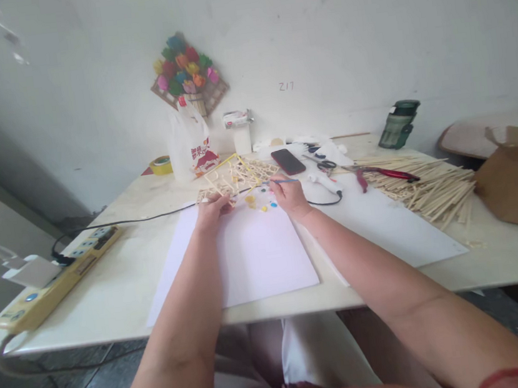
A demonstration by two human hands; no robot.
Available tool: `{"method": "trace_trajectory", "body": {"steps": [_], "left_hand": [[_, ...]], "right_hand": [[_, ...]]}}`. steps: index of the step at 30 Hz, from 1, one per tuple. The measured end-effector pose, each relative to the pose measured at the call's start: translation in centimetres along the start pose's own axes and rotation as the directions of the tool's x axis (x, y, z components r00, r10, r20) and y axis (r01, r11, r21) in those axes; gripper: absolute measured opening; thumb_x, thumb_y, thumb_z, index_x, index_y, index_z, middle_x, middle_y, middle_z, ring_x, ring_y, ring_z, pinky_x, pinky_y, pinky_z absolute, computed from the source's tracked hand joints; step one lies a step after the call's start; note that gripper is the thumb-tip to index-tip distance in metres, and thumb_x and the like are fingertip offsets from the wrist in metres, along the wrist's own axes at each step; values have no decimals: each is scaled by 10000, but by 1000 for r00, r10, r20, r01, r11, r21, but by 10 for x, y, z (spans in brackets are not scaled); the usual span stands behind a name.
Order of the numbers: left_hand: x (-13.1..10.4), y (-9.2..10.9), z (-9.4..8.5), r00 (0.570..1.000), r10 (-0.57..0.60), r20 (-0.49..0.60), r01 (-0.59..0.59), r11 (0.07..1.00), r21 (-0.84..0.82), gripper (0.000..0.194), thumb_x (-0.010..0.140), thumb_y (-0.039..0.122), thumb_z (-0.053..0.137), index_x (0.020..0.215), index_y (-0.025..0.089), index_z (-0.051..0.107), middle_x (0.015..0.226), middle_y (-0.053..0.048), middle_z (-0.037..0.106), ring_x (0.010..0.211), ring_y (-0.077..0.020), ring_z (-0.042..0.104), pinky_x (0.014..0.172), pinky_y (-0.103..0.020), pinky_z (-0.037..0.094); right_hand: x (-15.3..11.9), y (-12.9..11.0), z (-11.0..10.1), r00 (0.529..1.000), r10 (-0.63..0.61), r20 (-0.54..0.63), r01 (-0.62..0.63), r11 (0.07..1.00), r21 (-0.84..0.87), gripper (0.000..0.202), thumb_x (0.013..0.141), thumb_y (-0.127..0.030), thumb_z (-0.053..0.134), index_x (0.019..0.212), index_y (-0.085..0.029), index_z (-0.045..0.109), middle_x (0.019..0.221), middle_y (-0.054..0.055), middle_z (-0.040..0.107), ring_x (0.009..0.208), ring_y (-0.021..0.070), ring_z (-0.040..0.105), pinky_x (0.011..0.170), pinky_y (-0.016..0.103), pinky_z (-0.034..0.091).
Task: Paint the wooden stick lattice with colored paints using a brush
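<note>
My left hand (216,208) is closed on the near left corner of a lattice frame of thin wooden sticks (231,177), part of whose edge is yellow. To its right, my right hand (289,195) pinches a thin blue-handled brush (289,181), its tip pointing left toward the frame. Between the hands, yellow, blue and dark paint spots (263,205) mark the far part of a white sheet (266,256). Whether the brush tip touches the frame is too small to tell.
A power strip (62,281) lies left, its black cable running behind my left hand. A plastic bag (189,143), yellow tape (161,165) and phone (288,161) stand or lie farther back. On the right are a glue gun (325,182), red pliers (391,173), loose sticks (438,191) and a green bottle (399,125).
</note>
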State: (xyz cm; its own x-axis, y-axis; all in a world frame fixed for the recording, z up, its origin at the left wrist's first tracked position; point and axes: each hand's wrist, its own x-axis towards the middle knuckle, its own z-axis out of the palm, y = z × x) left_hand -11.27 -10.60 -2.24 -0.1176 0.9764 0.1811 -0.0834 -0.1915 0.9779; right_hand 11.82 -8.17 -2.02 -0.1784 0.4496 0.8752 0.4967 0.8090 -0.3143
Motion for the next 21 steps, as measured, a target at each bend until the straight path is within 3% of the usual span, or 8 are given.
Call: {"method": "trace_trajectory", "body": {"steps": [11,21], "left_hand": [[-1,1,1,1000,-9,-4,9,1000,-12,381,489,461,827,566,164,601,549,-10,608,500,-107,541,511,-227,436],[-1,0,0,1000,-8,-5,8,1000,-7,380,507,470,820,581,165,606,559,-14,616,501,-113,548,513,-237,439]], "right_hand": [[-1,-6,-1,995,27,96,-31,999,42,290,933,-356,379,853,-204,612,760,65,684,702,191,663,684,296,511],[-1,-10,-2,996,47,76,-50,998,27,312,933,-397,385,848,-212,622,758,61,695,697,186,655,686,293,508]]}}
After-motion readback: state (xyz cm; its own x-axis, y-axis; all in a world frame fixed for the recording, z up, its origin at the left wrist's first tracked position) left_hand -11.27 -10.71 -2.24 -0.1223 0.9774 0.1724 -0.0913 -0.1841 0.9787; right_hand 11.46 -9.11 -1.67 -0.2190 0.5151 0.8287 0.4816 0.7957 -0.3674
